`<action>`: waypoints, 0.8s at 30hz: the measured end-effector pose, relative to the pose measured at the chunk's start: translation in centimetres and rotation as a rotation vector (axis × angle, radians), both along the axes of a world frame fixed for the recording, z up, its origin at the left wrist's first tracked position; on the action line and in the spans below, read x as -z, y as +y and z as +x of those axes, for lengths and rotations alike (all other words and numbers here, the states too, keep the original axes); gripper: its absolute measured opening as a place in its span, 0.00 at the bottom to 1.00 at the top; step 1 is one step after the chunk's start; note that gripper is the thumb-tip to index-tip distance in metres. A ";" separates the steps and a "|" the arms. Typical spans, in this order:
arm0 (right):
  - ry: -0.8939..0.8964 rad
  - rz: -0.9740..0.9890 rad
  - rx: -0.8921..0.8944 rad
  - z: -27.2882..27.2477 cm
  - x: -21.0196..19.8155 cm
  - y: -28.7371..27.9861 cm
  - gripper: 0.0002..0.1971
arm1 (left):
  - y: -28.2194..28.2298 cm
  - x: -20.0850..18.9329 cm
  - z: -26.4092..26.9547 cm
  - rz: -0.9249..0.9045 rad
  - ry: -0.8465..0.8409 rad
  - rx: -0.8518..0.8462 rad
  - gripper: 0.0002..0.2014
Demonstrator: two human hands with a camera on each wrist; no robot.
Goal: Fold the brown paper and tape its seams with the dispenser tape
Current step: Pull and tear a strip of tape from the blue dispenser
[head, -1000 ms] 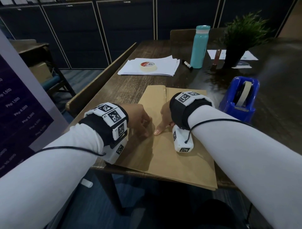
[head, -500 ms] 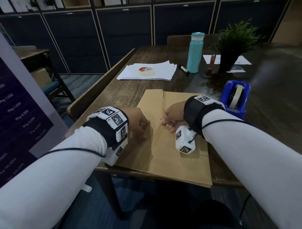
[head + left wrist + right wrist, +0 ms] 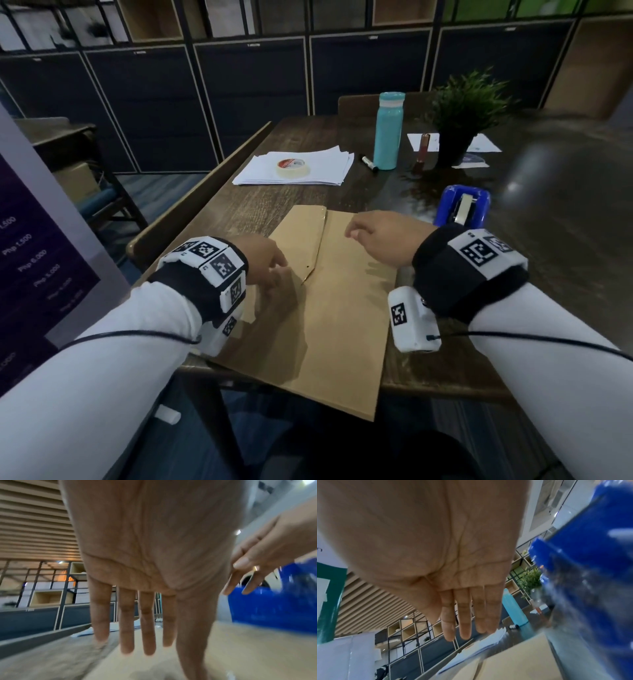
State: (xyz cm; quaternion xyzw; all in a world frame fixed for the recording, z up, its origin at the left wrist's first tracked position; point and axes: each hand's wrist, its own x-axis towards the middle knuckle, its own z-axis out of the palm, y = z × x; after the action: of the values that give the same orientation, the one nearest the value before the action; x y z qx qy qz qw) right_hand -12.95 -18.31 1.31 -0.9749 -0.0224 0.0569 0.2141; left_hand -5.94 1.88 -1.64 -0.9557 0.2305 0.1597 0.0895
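Brown paper (image 3: 329, 308) lies folded at the bench's near edge, overhanging it; seam mostly untaped. Left hand (image 3: 263, 260) rests flat on the left flap, fingers straight. Right hand (image 3: 380, 236) relaxed, empty, beside the blue dispenser (image 3: 462, 205). Risk: flap springs open if the left hand lifts. Dispenser's cutter hidden; wrist views blurred.

Folded paper (image 3: 329, 308) lies on surface (image 3: 260, 205) at near edge, its near corner overhanging edge. Left grip (image 3: 263, 260) on paper's left part, left of seam. Right grip (image 3: 383, 240) over paper's right part. Tape dispenser (image 3: 462, 205) right of paper, just beyond right grip. Behind paper: sheet stack (image 3: 325, 164) with tape roll (image 3: 293, 167) on it; marker (image 3: 370, 163), bottle (image 3: 388, 130), plant pot (image 3: 455, 137) further right.
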 end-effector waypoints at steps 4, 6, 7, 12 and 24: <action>-0.014 -0.070 0.056 -0.6 -1.2 -1.9 0.19 | -2.3 -1.1 -0.8 -0.315 -0.044 0.073 0.20; -0.024 -0.073 0.083 -0.8 -1.8 -2.6 0.21 | -4.1 -1.6 -1.4 -0.436 -0.030 0.118 0.19; -0.040 -0.074 0.093 -0.9 -2.1 -3.1 0.22 | -5.1 -1.8 -1.7 -0.484 -0.031 0.147 0.18; -0.096 -0.074 0.182 -1.0 -2.3 -6.3 0.25 | -9.7 -2.0 -2.7 -0.742 -0.070 0.208 0.18; -0.078 -0.135 0.403 0.9 -1.4 -12.6 0.48 | -16.4 -0.7 -4.8 -1.112 0.326 0.004 0.21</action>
State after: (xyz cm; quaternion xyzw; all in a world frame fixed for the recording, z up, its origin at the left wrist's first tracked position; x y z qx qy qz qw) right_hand -12.04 -30.87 2.75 -0.9733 0.1686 -0.0236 0.1541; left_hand -10.73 -14.51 -0.95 -0.8217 0.2923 0.1594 -0.4625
